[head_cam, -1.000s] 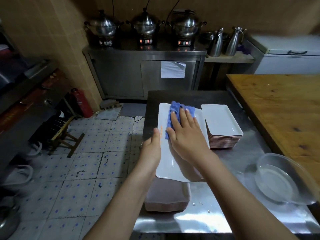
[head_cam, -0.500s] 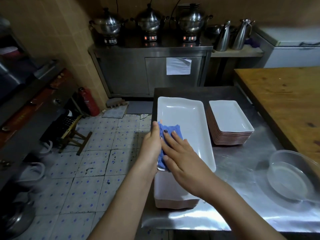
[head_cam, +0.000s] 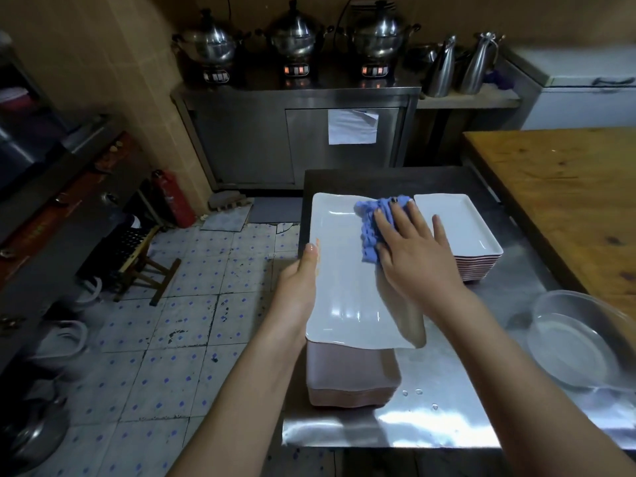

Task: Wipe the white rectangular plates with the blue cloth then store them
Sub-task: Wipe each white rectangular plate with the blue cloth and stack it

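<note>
Our left hand (head_cam: pixel 301 287) grips the left long edge of the white rectangular plate (head_cam: pixel 339 280), thumb on the rim, holding it just above the near stack of plates (head_cam: pixel 351 376) on the steel tabletop (head_cam: pixel 447 418). Our right hand (head_cam: pixel 413 256) lies flat with fingers straight, pressing the blue cloth (head_cam: pixel 370 232) onto the plate's far right corner. Just beside that corner stands a second stack of white plates (head_cam: pixel 461 225). A clear bowl (head_cam: pixel 581 346) sits at the tabletop's right, next to the wooden table (head_cam: pixel 557 187).
</note>
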Tool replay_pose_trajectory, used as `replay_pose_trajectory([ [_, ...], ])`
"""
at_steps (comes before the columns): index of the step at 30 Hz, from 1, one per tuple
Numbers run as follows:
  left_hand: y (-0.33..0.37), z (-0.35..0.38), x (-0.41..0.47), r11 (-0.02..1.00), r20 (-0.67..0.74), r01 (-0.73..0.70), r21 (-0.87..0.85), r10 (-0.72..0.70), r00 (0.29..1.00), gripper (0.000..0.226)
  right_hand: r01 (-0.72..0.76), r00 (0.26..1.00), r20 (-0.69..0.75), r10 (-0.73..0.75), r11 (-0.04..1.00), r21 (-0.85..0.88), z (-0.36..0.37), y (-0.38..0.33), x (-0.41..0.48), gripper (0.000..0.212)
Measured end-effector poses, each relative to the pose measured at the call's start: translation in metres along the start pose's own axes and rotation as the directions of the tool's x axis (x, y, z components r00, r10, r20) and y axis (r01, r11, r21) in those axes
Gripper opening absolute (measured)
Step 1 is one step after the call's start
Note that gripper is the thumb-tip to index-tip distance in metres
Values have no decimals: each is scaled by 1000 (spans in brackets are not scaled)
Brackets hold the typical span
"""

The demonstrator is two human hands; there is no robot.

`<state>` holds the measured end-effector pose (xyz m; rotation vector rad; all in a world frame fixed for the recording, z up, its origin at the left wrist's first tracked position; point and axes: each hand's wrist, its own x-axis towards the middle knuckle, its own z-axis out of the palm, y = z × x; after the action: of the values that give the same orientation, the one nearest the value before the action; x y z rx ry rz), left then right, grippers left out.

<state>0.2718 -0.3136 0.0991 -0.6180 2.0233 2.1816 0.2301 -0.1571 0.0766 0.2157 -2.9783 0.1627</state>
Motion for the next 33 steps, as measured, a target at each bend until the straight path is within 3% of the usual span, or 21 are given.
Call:
replay_pose_trajectory([
  [2,1,-4,1,1000,-14,13,-13,-13,1000,37,-5,1000,3,5,996,84,1,-6,-2,58],
  [4,1,-9,7,1000,-46,20,-11,-20,999,37,78,997,17,-79,993,86,8,-16,-23,58],
  [6,0,-15,13,999,-83,28,-34,-31,996,37,177,983,31,-183,976,130,12,-29,-53,72],
  [8,-1,-17,16,999,-92,31,-34,-34,995,37,181,967,139,-212,962,205,10,-36,-70,85],
  [11,-2,-7,11,1000,-55,15,-9,-15,998,35,155,971,164,-175,979,130,7,-33,-55,77],
  [14,-4,6,2,1000,8,-7,-6,7,1000,34,1,997,76,-2,1000,17,4,-18,-17,53],
  [17,-3,6,1,1000,10,-15,-26,15,1000,32,-97,994,55,97,995,8,0,-5,-9,50],
  [21,-3,-5,6,999,-53,9,-51,-12,999,36,21,999,25,-24,995,95,13,-24,-50,57],
  [23,-7,-6,7,998,-64,34,-44,-37,997,39,65,997,32,-67,996,59,17,-35,-62,57],
  [26,-14,0,3,999,-45,25,-46,-27,999,34,20,992,123,-31,996,88,15,-31,-46,57],
  [30,-16,8,-3,998,-4,14,-63,-14,1000,30,-104,995,14,103,988,111,9,-11,-18,58],
  [33,-9,5,0,994,-27,5,-105,-7,1000,32,-31,997,-69,46,980,197,8,-18,-36,55],
])
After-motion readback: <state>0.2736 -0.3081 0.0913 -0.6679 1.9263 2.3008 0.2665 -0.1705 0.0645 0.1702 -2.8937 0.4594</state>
